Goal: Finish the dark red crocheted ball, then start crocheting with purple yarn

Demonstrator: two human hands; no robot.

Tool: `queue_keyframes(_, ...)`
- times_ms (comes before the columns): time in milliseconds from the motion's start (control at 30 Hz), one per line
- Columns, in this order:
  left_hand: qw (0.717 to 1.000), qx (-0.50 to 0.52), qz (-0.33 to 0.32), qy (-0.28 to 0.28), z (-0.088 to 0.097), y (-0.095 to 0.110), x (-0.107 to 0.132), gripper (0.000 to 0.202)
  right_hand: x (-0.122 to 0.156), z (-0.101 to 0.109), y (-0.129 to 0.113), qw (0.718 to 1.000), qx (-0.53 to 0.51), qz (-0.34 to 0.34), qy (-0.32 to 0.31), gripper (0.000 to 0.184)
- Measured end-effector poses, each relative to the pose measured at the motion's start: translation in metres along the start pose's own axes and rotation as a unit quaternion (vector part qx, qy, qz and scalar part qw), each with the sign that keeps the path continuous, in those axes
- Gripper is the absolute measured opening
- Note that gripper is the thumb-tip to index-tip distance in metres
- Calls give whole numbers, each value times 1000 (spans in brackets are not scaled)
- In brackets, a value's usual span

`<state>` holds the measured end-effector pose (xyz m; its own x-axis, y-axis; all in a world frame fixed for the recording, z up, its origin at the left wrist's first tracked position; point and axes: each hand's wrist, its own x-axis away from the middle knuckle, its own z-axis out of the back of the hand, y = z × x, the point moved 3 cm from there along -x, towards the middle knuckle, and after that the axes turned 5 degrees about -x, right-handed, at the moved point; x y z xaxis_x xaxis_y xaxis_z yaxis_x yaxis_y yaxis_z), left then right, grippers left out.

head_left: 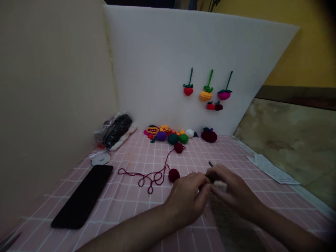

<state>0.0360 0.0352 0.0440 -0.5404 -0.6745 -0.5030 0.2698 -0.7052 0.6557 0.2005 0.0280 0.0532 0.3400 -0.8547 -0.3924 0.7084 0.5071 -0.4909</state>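
My left hand (187, 196) has its fingers pinched around a small dark green yarn piece (210, 179), mostly hidden between the fingertips. Close against it, my right hand (231, 189) is curled shut, and a thin dark-ended rod (210, 163) sticks up past its fingers. A whitish lump (220, 185) shows under the right fingers; I cannot make out what it is. Just left of my hands sits a dark red crocheted ball (173, 175). A loose dark red strand (150, 180) loops across the cloth and runs up to another dark red ball (179, 147).
A black phone-like slab (82, 197) lies at the left, near a pale disc (100, 159) and a plastic bag of dark yarn (119, 129). Colourful crocheted pieces (173, 138) line the back, with a larger dark red one (209, 135). Crocheted fruits (206, 95) hang on the white board (157, 70). Papers (273, 169) lie right.
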Motion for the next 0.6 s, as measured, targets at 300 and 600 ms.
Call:
queue_keyframes(300, 950, -198, -235, -56, -38, -4, 21, 10, -184, -10, 85, 979, 139, -132, 63, 22)
queue_keyframes(600, 940, -201, -264, -77, -44, -19, 19, 13, -259, -53, 119, 962, 204, -182, -11, 31)
